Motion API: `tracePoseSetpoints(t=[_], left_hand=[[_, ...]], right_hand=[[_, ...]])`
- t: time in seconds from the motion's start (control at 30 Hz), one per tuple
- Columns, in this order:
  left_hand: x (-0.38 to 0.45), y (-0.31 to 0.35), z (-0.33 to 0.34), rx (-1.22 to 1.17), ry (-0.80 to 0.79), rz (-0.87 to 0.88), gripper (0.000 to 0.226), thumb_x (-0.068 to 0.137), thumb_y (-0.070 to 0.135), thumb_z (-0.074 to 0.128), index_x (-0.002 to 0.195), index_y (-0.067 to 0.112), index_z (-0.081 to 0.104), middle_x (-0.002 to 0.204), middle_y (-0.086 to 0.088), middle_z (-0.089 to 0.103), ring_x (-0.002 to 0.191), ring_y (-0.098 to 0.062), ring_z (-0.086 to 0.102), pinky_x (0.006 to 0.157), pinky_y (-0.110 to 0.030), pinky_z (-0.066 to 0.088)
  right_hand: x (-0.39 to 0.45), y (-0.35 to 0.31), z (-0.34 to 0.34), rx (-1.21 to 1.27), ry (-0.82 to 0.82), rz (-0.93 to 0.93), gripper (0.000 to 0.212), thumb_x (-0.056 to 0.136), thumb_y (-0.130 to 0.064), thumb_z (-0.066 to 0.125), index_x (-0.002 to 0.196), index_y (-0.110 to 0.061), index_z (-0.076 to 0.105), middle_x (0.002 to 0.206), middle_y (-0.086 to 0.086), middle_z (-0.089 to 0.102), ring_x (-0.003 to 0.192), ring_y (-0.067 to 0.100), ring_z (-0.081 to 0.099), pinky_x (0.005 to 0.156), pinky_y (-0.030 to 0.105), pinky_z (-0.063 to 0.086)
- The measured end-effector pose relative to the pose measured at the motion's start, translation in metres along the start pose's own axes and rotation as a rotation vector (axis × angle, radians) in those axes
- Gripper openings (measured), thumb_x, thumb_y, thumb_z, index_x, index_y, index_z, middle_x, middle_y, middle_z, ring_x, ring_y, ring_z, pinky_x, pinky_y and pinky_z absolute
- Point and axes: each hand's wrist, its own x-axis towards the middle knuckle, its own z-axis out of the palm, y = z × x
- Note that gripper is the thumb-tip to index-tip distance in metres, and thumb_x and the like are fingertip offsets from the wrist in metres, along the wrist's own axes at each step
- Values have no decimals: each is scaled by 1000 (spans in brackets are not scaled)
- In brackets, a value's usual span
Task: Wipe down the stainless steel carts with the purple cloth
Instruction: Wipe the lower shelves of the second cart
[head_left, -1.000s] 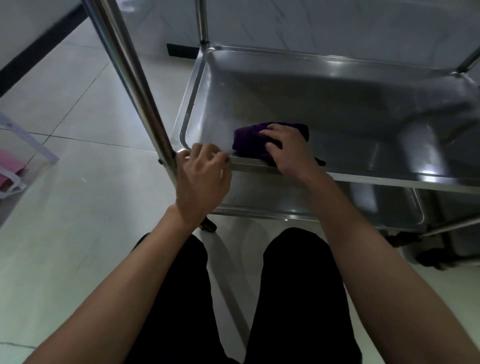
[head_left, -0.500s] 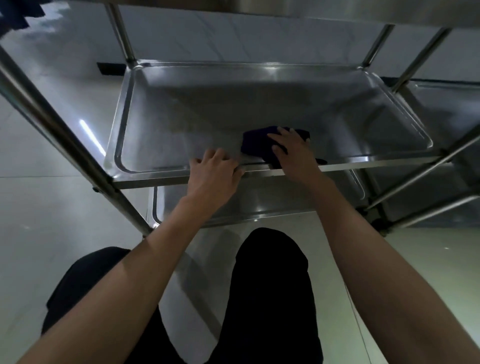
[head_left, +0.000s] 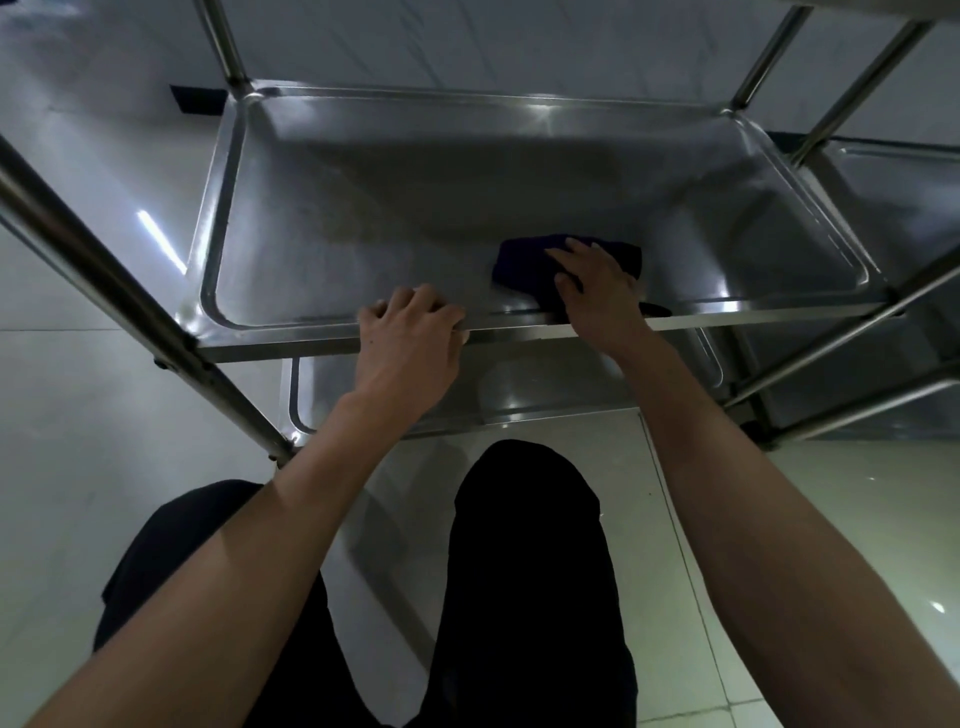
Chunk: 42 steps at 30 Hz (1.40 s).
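Observation:
The stainless steel cart's middle shelf (head_left: 363, 218) is a shallow tray in front of me. A folded purple cloth (head_left: 524, 262) lies on it near the front rim, right of centre. My right hand (head_left: 597, 291) presses flat on the cloth with fingers spread and straight. My left hand (head_left: 410, 338) curls its fingers over the shelf's front rim (head_left: 753, 319), left of the cloth. A lower shelf (head_left: 519, 389) shows beneath.
The cart's upright posts (head_left: 104, 291) slant at the left and right. A second steel cart (head_left: 893, 208) stands right beside this one. My knees in black trousers (head_left: 519, 571) are below the shelf on a pale tiled floor (head_left: 779, 545).
My view has swung right and closer, bringing the whole shelf into sight. The right hand with the cloth has slid slightly right along the front of the shelf. The left hand still grips the rim.

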Motion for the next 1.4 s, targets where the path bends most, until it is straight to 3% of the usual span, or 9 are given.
tracePoseSetpoints(t=[0.4, 0.6, 0.8, 1.0, 1.17, 1.4], left_hand=[[-18, -35, -21, -97, -23, 73, 37, 102, 44, 45, 129, 28, 65, 132, 5, 60, 120, -22, 53, 95, -46, 45], [-16, -74, -36, -23, 84, -130, 32, 100, 38, 48, 120, 25, 68, 129, -2, 63, 119, -26, 54, 94, -51, 44], [-37, -112, -46, 104, 112, -287, 33, 97, 46, 48, 102, 25, 73, 115, -3, 66, 110, -29, 56, 90, -53, 44], [-47, -128, -46, 144, 139, -301, 34, 100, 49, 46, 109, 30, 74, 118, 2, 66, 113, -27, 57, 96, -50, 39], [-52, -132, -46, 154, 103, -300, 39, 103, 53, 35, 118, 37, 68, 121, 12, 63, 118, -19, 54, 104, -48, 34], [-53, -137, -39, 179, 96, -309, 44, 105, 52, 32, 129, 35, 64, 130, 10, 61, 127, -16, 51, 108, -48, 33]], right_hand=[[-18, -28, 8, -79, -20, 32, 45, 107, -26, 31, 151, -31, 38, 164, -2, 24, 153, 18, 11, 121, 52, 15], [-5, -46, 14, -69, -47, 45, 46, 107, -26, 29, 152, -31, 35, 165, -2, 20, 153, 18, 8, 120, 56, 11], [26, -106, 40, -96, -186, -52, 49, 107, -26, 25, 155, -32, 28, 167, -3, 11, 154, 20, 2, 120, 60, 8], [55, -180, 80, -90, -278, -196, 48, 107, -28, 26, 154, -35, 29, 166, -2, 12, 153, 23, 2, 118, 64, 9], [68, -240, 105, -85, -345, -323, 48, 106, -29, 28, 153, -38, 31, 166, -6, 13, 153, 21, 3, 119, 59, 10], [81, -294, 125, -5, -467, -510, 46, 106, -30, 32, 152, -37, 34, 166, -7, 15, 154, 19, 3, 120, 55, 9]])
